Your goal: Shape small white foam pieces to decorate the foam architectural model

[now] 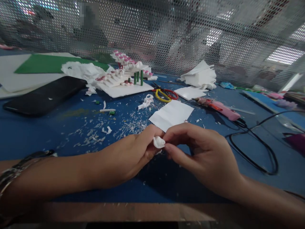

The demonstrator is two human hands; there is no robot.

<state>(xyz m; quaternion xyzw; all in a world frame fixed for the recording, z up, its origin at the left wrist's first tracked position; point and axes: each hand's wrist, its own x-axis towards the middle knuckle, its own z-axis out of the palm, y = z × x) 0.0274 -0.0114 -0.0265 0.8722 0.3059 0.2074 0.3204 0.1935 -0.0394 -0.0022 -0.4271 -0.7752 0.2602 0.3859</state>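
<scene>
A small white flower bud [158, 142], shaped like a rolled rose of paper or foam, sits between my two hands above the front of the blue table. My left hand [133, 152] is closed around its base, with the thumb on top. The fingertips of my right hand [200, 152] pinch at the bud's right edge. Part of the bud is hidden by the fingers. Just beyond the hands lies a white sheet [172, 114], its near corner partly covered by them.
Scissors [164, 94] with yellow and red handles lie past the sheet. A pink glue gun [221, 109] rests to the right, its black cord [259, 168] looping nearby. White-and-pink pieces [125, 60] stand at the back. A black phone-like slab [45, 95] lies left; scraps litter the blue table [78, 130].
</scene>
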